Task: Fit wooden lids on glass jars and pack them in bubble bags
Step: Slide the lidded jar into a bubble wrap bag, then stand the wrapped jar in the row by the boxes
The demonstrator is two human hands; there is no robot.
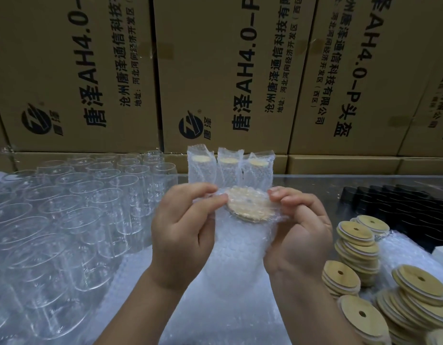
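Backing the tabletop (302, 180): brown printed cardboard cartons (215, 70). Left: massed clear glass jars (66, 207), unlidded. Centre, held up: clear bubble bag (225, 242) around the bagged jar (236, 267), round wooden lid (248, 204) at its mouth. Risk: slick bag slipping, jar dropping onto glass. Left hand (183, 230) and right hand (300, 232), fingers curled, each pinch the bag's mouth.

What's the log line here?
step: lidded jar in bag | left hand: pinches bag | right hand: pinches bag | done: three bagged jars behind | stock: empty jars left, lids right
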